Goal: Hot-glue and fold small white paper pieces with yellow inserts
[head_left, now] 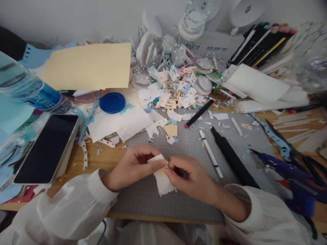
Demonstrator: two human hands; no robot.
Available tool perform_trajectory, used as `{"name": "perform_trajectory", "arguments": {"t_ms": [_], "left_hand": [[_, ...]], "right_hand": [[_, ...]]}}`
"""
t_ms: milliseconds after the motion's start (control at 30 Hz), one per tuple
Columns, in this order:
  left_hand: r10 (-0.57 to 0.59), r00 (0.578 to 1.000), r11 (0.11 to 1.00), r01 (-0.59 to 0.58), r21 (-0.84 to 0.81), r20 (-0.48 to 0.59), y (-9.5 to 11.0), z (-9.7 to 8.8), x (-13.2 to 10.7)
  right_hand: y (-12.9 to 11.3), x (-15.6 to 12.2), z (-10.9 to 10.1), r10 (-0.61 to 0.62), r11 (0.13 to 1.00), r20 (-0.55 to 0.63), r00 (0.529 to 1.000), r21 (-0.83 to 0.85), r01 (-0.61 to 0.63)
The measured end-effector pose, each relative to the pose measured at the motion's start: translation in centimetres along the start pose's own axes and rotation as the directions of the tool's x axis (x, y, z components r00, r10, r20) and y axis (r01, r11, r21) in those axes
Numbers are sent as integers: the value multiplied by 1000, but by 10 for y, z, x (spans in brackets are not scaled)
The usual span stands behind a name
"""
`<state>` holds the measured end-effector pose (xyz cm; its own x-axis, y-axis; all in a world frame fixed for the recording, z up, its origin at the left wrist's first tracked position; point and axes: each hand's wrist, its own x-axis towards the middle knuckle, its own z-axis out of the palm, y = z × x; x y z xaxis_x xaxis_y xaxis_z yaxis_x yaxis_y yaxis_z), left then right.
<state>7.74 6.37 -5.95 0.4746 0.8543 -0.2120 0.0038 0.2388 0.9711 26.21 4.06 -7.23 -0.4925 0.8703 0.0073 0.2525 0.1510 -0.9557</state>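
Observation:
Over the front of the grey cutting mat point(143, 200), my left hand point(139, 166) pinches a small white piece of paper point(163, 182) between thumb and fingers. The paper has a ragged lower edge and a pale yellow patch near its middle. My right hand point(190, 175) is closed at the paper's right side, its thumb and forefinger meeting the left thumb there. Whether anything small sits between the right fingertips is hidden. Beyond the hands lie a yellow paper scrap point(171, 130) and a white pen point(211, 153) with black bands.
A heap of paper scraps point(178, 88) covers the back middle. On the left are a phone point(48, 149), a water bottle point(33, 85) and a blue lid point(112, 102). A black marker point(199, 113), a black tube-shaped object point(233, 158), a blue glue gun point(288, 173) and scissors point(304, 158) lie rightward.

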Motion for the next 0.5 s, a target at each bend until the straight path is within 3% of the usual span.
{"name": "perform_trajectory", "arguments": {"t_ms": [233,500], "left_hand": [[-4,995,991,-9,-134,-98,-7,-3,-2],[42,985,998,-47,-28,-170,4,3,-10]], "right_hand": [[-3,-3,-4,23,995,38,999,93,-27],[-6,-4,-6,-23,992,-183,983,115,45]]}}
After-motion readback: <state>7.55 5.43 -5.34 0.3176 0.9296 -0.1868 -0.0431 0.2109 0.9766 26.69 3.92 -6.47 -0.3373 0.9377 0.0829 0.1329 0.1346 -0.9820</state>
